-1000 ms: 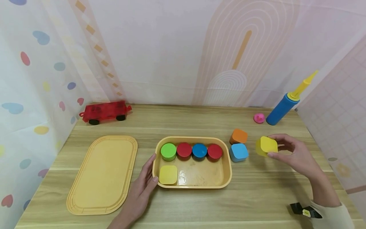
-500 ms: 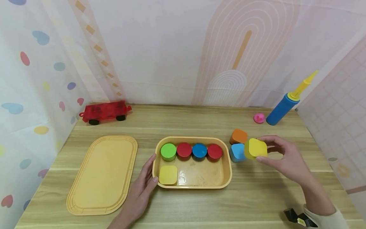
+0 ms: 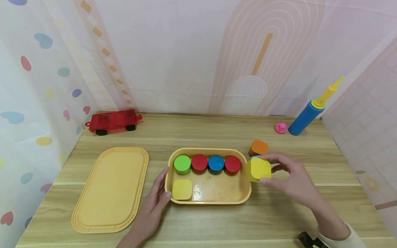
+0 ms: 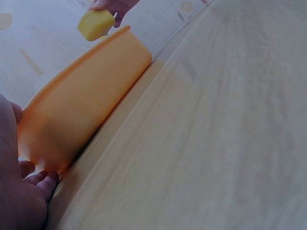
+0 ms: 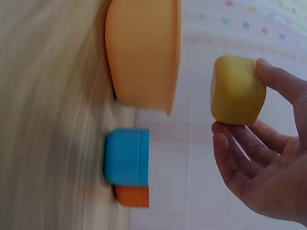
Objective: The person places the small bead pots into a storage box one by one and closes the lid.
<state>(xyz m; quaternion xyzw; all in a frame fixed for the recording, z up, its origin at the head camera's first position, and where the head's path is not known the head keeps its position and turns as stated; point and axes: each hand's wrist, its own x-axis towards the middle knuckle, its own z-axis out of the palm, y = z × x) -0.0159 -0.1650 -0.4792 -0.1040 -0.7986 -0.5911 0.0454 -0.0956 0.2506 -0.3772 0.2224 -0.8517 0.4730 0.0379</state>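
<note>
Right hand [image 3: 288, 181] pinched yellow block [image 3: 260, 169], neared storage box [image 3: 220, 191] from right | block not inside | left hand [image 3: 152, 203] gripped left end

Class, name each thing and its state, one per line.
Tub: open, partly filled
Raised yellow block: pinched in right grip
Left grip: touching tub
Yellow panel: lying flat
Light blue block: outside tub
Orange block: outside tub
Red wagon: upright
Pump: standing on end
</note>
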